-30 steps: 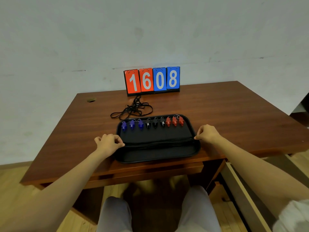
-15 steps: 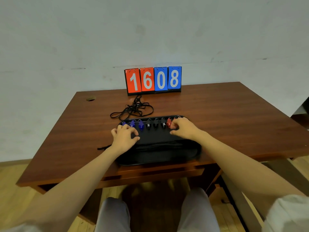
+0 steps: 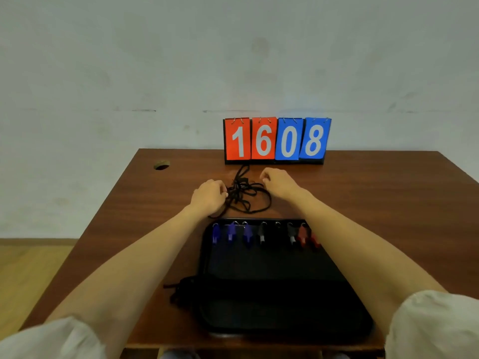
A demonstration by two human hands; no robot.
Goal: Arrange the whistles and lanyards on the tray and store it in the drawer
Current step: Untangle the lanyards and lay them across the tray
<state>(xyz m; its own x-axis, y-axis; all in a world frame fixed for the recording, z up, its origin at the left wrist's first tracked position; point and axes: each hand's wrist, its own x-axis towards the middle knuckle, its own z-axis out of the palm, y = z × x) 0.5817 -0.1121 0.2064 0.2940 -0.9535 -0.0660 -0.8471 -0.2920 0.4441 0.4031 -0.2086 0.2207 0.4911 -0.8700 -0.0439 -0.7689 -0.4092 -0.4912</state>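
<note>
The left hand [image 3: 207, 197] grips the tangled black string lanyards [image 3: 245, 196] near the brown wooden table's [image 3: 375, 193] far edge. I cannot tell if the right hand [image 3: 279, 183] holds any. Next, carry them onto the black tray [image 3: 272, 270].

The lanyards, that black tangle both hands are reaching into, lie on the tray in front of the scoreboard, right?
Not quite. The head view shows the lanyards lying on the table, between the tray and the scoreboard, not on the tray. The rest holds: the left hand and the right hand are both at the tangle.
</note>
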